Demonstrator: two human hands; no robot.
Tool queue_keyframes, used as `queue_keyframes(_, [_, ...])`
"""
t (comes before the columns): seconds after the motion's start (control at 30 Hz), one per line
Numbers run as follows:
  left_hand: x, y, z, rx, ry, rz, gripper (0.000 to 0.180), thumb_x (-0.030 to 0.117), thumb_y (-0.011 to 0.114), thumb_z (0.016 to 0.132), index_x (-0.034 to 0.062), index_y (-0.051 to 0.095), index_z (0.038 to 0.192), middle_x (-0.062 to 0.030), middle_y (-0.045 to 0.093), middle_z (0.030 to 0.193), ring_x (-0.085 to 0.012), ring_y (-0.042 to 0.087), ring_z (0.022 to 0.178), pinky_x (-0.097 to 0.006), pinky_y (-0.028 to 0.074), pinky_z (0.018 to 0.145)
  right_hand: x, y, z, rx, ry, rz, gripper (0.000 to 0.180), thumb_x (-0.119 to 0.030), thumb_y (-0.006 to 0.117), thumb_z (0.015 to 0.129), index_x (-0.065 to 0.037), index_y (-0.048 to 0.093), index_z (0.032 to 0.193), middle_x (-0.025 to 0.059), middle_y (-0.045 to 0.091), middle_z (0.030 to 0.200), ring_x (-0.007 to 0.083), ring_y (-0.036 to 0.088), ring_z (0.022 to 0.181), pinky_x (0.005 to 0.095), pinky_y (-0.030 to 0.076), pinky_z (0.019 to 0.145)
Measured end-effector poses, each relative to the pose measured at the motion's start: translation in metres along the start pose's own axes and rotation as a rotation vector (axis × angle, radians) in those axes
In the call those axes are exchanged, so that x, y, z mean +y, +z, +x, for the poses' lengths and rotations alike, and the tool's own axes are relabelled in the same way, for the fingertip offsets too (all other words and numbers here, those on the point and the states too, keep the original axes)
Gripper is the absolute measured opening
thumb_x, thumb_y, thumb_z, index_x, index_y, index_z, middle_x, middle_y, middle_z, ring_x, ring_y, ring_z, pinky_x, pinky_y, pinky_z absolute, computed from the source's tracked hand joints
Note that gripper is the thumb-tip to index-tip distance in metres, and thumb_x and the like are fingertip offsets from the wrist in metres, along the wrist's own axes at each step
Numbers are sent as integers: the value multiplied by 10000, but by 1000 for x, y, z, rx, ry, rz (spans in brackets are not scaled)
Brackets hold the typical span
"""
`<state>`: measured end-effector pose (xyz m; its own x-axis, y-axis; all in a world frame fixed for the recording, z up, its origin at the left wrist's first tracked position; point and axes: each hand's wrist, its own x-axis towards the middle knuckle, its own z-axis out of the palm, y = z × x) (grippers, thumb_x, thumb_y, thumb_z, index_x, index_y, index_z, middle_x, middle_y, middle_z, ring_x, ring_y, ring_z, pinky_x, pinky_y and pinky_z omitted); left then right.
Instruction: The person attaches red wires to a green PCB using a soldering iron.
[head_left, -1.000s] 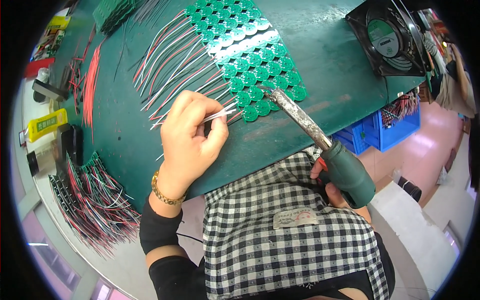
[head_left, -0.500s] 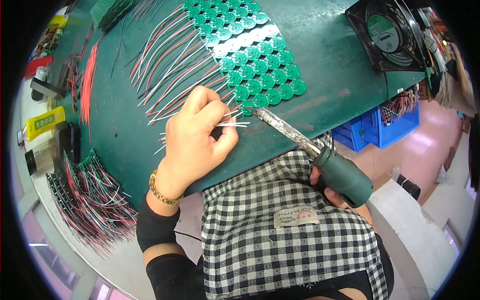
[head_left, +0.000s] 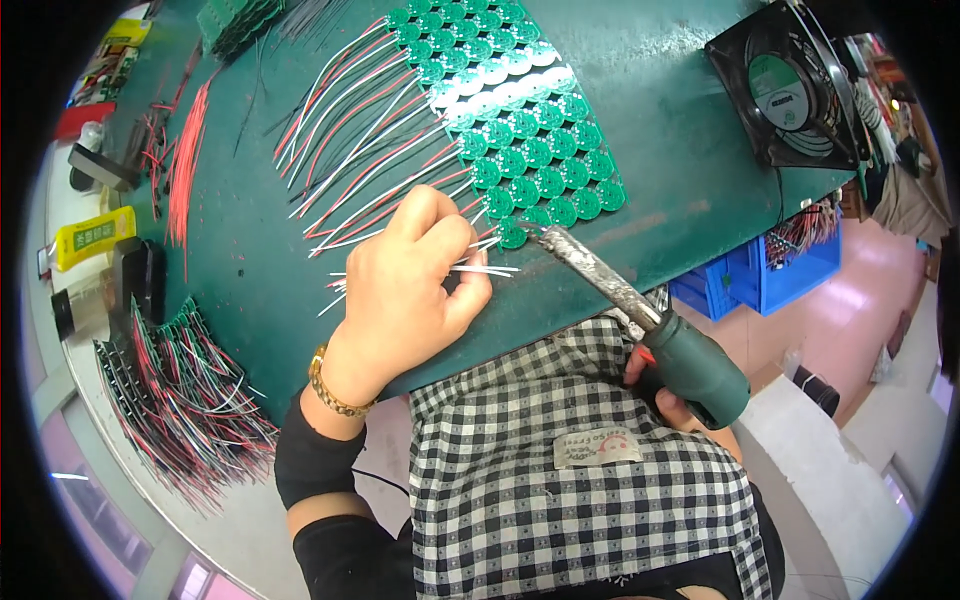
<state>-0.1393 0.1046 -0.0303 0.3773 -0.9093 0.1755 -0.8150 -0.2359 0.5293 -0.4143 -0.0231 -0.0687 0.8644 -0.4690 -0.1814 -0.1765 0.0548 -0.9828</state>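
Observation:
My left hand [head_left: 408,285] is closed, with thumb and fingertips pinching several thin white wires [head_left: 490,269] whose ends stick out to the right. Just beyond those fingertips lies the near corner of a green circuit board panel [head_left: 550,182] made up of many round boards. In my right hand [head_left: 672,402], partly hidden behind the grip, is a soldering iron [head_left: 690,365] with a dark green handle. Its tip is at the round board [head_left: 512,234] on the panel's near left corner; whether it touches cannot be made out. Red, white and black wires [head_left: 370,130] fan out leftward from the panel's left edge.
A black fan [head_left: 785,90] stands at the table's right. Blue crates [head_left: 790,262] with wires sit below the right edge. At left are a bundle of red wires [head_left: 187,180], a yellow packet [head_left: 95,238] and a heap of wired boards [head_left: 190,400]. More green boards [head_left: 235,22] lie far left.
The whole view has shifted slightly, so everything sits a little lower and to the right. Against the corner board, the iron's tip has moved slightly to the right. My left hand keeps its pinch.

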Motion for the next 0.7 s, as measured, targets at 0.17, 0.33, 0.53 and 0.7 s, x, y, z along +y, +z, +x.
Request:
queue_keyframes(0.17, [0, -2, -2, 2, -3, -2, 127, 73, 660, 668, 63, 538, 704, -56, 516, 783, -224, 557, 578, -342, 452, 496, -2, -9, 6, -158, -107, -144, 276, -244, 656, 755, -40, 635, 939, 52, 666, 785, 158, 666, 696, 261, 521, 660])
queue_keyframes(0.33, [-1, -2, -1, 2, 5, -2, 129, 74, 665, 670, 64, 542, 706, -56, 517, 785, -224, 556, 573, -343, 451, 495, 3, -4, 6, -73, -107, 2, 320, -247, 673, 751, -5, 634, 957, 59, 669, 776, 158, 668, 694, 267, 533, 656])
queue_keyframes(0.53, [2, -5, 0, -51, 36, 40, 133, 57, 664, 688, 56, 551, 759, -62, 528, 836, -234, 551, 573, -349, 451, 503, -8, -3, 8, -43, -115, -10, 317, -268, 685, 767, -14, 640, 950, 56, 670, 788, 153, 657, 693, 264, 528, 643])
queue_keyframes(0.7, [-3, -10, 1, 75, 145, 108, 165, 90, 675, 737, 54, 574, 862, -76, 536, 815, -288, 516, 593, -364, 456, 592, -11, -12, 9, -75, 4, -184, 278, -257, 693, 733, -52, 659, 916, 38, 673, 786, 154, 648, 670, 251, 512, 615])
